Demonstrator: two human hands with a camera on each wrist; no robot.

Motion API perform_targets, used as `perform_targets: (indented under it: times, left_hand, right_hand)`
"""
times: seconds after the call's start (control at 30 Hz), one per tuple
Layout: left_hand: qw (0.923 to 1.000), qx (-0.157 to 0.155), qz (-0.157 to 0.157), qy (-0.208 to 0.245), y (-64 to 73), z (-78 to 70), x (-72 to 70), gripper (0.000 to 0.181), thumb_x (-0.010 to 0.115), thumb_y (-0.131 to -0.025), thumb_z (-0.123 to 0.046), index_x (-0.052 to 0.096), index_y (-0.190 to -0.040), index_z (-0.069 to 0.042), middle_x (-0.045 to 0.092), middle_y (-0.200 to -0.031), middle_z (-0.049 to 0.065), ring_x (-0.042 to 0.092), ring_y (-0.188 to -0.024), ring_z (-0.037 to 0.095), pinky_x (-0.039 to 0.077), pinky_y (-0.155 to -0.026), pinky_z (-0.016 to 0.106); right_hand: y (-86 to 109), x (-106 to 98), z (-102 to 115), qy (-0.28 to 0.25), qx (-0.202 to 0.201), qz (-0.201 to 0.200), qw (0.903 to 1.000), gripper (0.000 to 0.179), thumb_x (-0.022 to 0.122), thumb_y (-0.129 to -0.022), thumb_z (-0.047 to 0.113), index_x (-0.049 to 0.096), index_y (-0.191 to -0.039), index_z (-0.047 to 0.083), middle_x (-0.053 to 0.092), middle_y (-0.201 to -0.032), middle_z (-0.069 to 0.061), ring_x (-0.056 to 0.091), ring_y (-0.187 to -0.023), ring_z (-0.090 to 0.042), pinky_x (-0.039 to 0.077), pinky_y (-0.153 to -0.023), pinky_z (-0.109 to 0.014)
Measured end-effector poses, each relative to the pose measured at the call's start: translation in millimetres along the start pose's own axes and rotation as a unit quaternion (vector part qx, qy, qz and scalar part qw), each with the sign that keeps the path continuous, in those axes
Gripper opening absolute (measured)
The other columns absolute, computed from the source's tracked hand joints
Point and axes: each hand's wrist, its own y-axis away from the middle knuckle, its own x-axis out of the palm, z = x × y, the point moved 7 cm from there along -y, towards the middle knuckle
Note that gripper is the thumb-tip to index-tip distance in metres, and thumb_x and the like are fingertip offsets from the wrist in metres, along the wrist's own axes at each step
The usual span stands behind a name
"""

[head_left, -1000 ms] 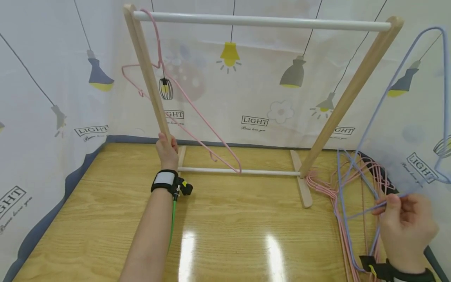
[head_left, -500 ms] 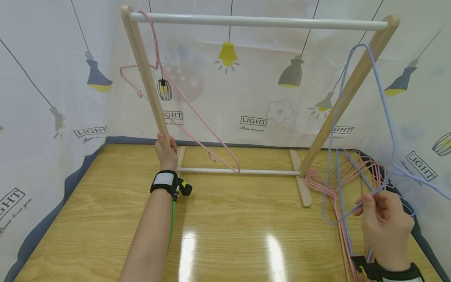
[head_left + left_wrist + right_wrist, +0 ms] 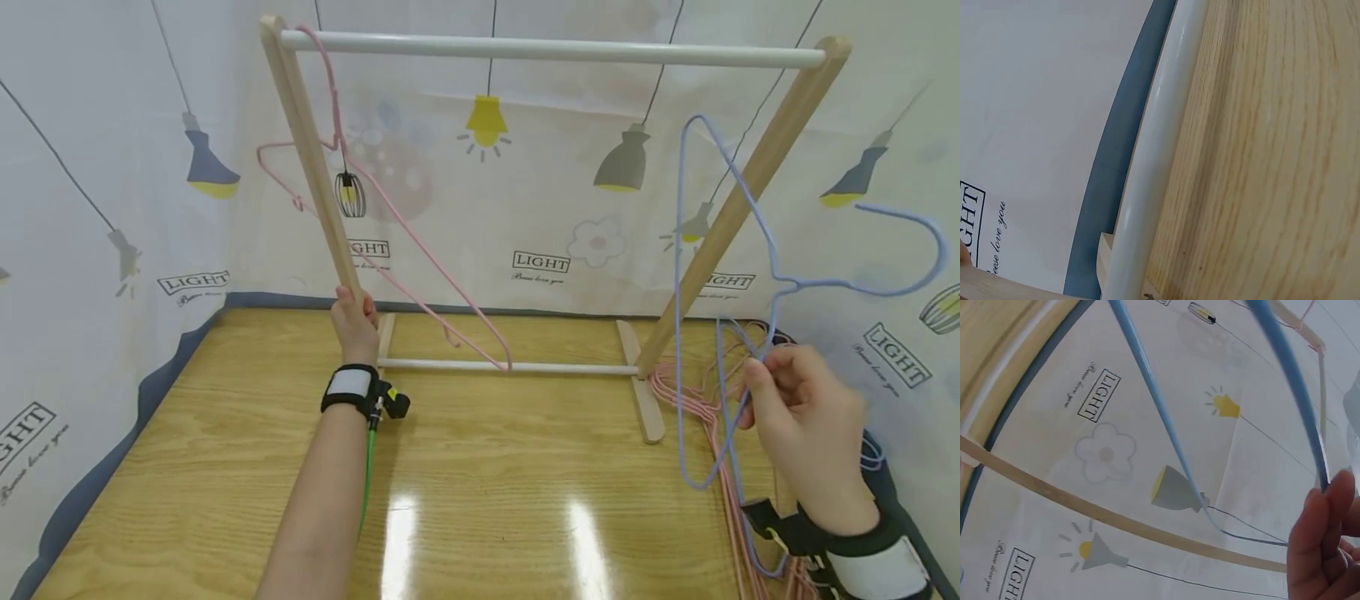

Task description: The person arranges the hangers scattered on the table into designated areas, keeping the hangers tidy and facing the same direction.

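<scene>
My left hand (image 3: 356, 327) grips the lower part of the rack's left wooden post (image 3: 318, 179). A pink hanger (image 3: 420, 237) hangs by its hook near the left end of the white top rail (image 3: 555, 50). On the right, my right hand (image 3: 806, 425) pinches a blue hanger (image 3: 679, 292) by one side near its neck. This hanger is turned sideways in the air, its hook pointing right, and it overlaps the right post in the head view. The right wrist view shows thumb and finger on the blue wire (image 3: 1291, 381).
Several pink hangers (image 3: 723, 467) lie in a bundle on the wooden table (image 3: 495, 483), right of the rack's foot (image 3: 641, 383). Another blue hanger (image 3: 738, 492) lies over them. A white lower bar (image 3: 555, 367) joins the rack's feet. Printed cloth walls stand behind and beside.
The blue hanger in my right hand has swung left and turned, bringing its hook into view. My right hand has moved left and up. My left hand keeps its place on the post.
</scene>
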Motion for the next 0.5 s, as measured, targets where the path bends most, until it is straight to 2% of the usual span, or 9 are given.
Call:
perform_targets:
  times: [0.07, 0.2, 0.27, 0.37, 0.5]
  left_hand:
    - [0.9999, -0.003, -0.01, -0.005, -2.5, 6.9, -2.1, 0.098, 0.043, -0.068, -0.088, 0.037, -0.065, 0.011, 0.033, -0.049, -0.005, 0.029, -0.038, 0.003, 0.02, -0.037, 0.02]
    - [0.9992, -0.017, -0.033, -0.012, -7.4, 22.2, -6.6, 0.086, 0.042, -0.066, -0.09, 0.041, -0.06, -0.004, 0.032, -0.049, -0.006, 0.026, -0.038, 0.005, 0.018, -0.037, 0.021]
    - [0.9989, -0.022, -0.04, -0.013, -8.7, 26.6, -7.8, 0.083, 0.041, -0.064, -0.091, 0.041, -0.059, -0.007, 0.032, -0.049, -0.006, 0.026, -0.038, 0.005, 0.018, -0.037, 0.021]
    - [0.999, -0.026, -0.037, -0.007, -8.5, 27.2, -7.4, 0.086, 0.041, -0.064, -0.09, 0.041, -0.06, -0.005, 0.032, -0.048, -0.006, 0.025, -0.038, 0.004, 0.018, -0.037, 0.021]
    - [0.9997, -0.018, -0.019, -0.003, -4.4, 15.9, -4.2, 0.098, 0.042, -0.066, -0.088, 0.037, -0.063, 0.009, 0.033, -0.048, -0.006, 0.026, -0.038, 0.003, 0.018, -0.037, 0.02]
  right_hand:
    - [-11.1, 0, 4, -0.008, 0.015, 0.011, 0.9998, 0.009, 0.063, -0.087, -0.008, 0.054, -0.083, -0.009, 0.056, -0.054, 0.006, 0.047, -0.04, 0.003, 0.032, -0.036, -0.015]
    - [-31.7, -2, 11, -0.01, 0.044, 0.03, 0.9985, 0.01, 0.062, -0.089, -0.005, 0.055, -0.083, -0.004, 0.055, -0.053, 0.005, 0.048, -0.037, -0.001, 0.032, -0.035, -0.018]
    - [-41.5, -4, 14, -0.014, 0.056, 0.037, 0.9976, 0.011, 0.062, -0.091, -0.002, 0.054, -0.083, -0.002, 0.056, -0.053, 0.006, 0.048, -0.036, -0.003, 0.032, -0.034, -0.02]
    - [-54.5, -6, 18, -0.026, 0.082, 0.047, 0.9952, 0.012, 0.06, -0.093, 0.002, 0.053, -0.084, 0.001, 0.056, -0.055, 0.006, 0.048, -0.036, -0.007, 0.033, -0.034, -0.022]
    - [-70.3, -12, 24, -0.033, 0.113, 0.059, 0.9913, 0.013, 0.058, -0.096, 0.008, 0.052, -0.085, 0.004, 0.057, -0.055, 0.003, 0.047, -0.036, -0.011, 0.034, -0.036, -0.022]
